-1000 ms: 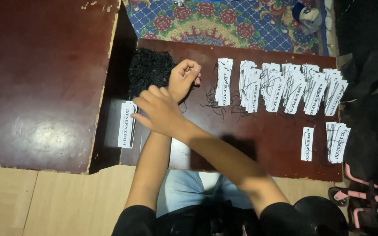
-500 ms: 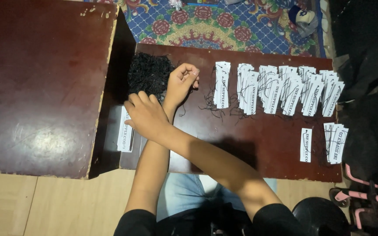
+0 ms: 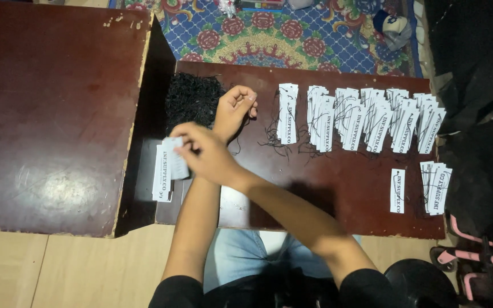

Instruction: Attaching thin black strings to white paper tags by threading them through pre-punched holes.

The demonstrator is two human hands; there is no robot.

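Note:
My arms are crossed. My right hand [image 3: 203,155] reaches over my left forearm and pinches a white paper tag [image 3: 175,149], lifted just above a small stack of white tags [image 3: 162,178] at the table's left edge. My left hand [image 3: 234,109] is curled beside a heap of black strings [image 3: 192,102], its fingertips pinched on a thin black string that hangs down. A long row of white tags with strings [image 3: 360,117] lies to the right on the low dark wooden table [image 3: 338,182].
A larger dark red-brown table [image 3: 52,114] stands at the left, with a gap between the two. One single tag [image 3: 397,190] and a small tag pile [image 3: 437,185] lie at the right. A patterned rug [image 3: 292,34] lies beyond, and dark bags at the right.
My right hand has moved left and down to the stack at the table's edge and has lifted one white tag. My left hand has stayed by the string heap.

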